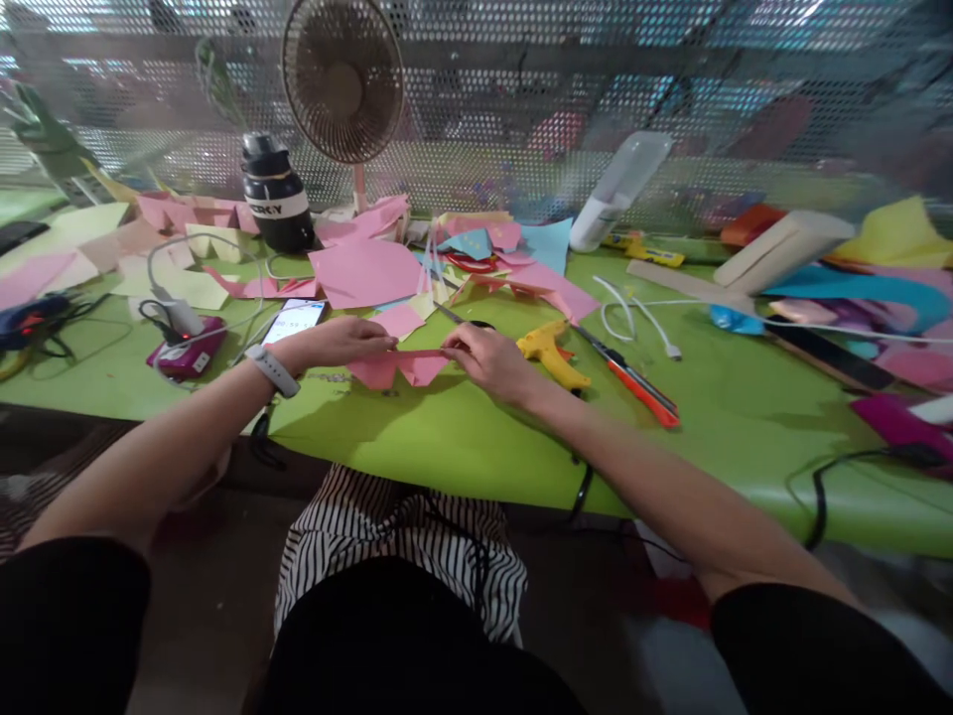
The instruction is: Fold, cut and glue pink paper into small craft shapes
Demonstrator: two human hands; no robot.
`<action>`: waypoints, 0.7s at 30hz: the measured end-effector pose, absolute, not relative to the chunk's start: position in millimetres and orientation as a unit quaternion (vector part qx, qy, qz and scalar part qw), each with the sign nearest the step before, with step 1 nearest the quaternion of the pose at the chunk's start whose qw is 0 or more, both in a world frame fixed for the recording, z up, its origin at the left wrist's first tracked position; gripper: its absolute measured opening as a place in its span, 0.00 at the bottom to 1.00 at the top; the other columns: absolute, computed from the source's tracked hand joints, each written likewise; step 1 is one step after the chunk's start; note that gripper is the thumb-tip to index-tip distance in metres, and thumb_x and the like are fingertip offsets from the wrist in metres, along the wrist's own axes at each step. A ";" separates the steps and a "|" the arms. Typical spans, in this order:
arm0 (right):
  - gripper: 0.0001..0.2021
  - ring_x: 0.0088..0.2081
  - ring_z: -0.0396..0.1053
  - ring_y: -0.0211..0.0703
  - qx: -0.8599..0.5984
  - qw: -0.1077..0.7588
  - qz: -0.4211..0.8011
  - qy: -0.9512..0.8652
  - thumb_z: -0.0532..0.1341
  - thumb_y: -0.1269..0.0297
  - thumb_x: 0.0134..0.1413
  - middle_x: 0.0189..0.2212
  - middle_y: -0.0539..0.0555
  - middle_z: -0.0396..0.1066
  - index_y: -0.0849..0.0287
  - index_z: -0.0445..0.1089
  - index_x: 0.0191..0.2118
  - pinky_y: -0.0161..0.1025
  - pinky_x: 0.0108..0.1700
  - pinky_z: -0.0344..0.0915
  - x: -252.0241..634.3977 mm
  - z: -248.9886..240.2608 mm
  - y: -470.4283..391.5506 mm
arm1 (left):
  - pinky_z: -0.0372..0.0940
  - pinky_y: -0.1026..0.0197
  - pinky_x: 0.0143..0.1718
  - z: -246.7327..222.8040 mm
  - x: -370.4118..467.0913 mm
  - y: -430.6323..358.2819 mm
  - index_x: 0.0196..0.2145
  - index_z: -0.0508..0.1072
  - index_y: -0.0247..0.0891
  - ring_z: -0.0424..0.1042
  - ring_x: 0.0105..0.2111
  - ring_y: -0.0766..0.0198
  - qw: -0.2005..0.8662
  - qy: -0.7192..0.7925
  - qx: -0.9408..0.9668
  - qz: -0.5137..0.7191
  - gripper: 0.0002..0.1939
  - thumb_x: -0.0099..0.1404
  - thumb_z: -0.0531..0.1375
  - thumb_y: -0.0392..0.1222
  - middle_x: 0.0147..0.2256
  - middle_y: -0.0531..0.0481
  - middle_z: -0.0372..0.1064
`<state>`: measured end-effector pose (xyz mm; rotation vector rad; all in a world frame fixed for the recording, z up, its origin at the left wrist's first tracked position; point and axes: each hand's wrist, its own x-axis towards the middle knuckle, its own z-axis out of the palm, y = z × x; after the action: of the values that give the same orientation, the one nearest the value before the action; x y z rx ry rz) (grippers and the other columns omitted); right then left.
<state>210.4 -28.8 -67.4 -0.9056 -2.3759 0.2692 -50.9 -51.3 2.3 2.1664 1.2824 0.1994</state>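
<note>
A small folded strip of pink paper is stretched between my two hands, just above the green table. My left hand, with a grey watch band at the wrist, pinches its left end. Its right end is between the closed fingers of my right hand. Close to the right hand lies a yellow glue gun. Beyond it rests a utility knife with an orange-red handle. A lit phone lies behind my left wrist, partly covered by it.
On the green table are pink paper sheets, a black bottle, a fan and a clear plastic bottle. A purple power strip with cables is at left, a white cable at right. Perforated metal stands behind.
</note>
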 end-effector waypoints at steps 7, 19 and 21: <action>0.15 0.34 0.69 0.49 -0.357 0.320 0.055 -0.876 0.51 0.54 0.67 0.32 0.58 0.74 0.58 0.68 0.37 0.42 0.37 0.61 215.7 -67.3 -27.6 | 0.49 0.63 0.21 -9.5 -51.2 -18.3 0.39 0.78 0.39 0.55 0.19 0.68 0.415 0.425 0.804 0.012 0.19 0.63 0.58 0.56 0.23 0.51 0.68; 0.18 0.35 0.71 0.48 -0.331 0.312 0.038 -0.890 0.51 0.50 0.66 0.33 0.58 0.75 0.58 0.69 0.39 0.46 0.44 0.62 214.3 -61.5 -32.3 | 0.59 0.65 0.33 -18.1 -38.6 -13.1 0.38 0.79 0.39 0.66 0.29 0.65 0.459 0.380 0.802 0.031 0.14 0.60 0.59 0.49 0.33 0.51 0.75; 0.19 0.36 0.71 0.48 -0.323 0.317 0.040 -0.891 0.50 0.48 0.66 0.34 0.57 0.76 0.59 0.70 0.41 0.47 0.47 0.61 211.3 -59.9 -35.1 | 0.59 0.66 0.33 -21.0 -37.2 -14.9 0.42 0.78 0.39 0.66 0.30 0.65 0.417 0.380 0.825 0.028 0.16 0.62 0.57 0.49 0.35 0.50 0.75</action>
<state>211.3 -35.1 -59.9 -0.8497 -2.3455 0.1042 -37.2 -14.9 -21.0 2.0707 0.9530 0.0704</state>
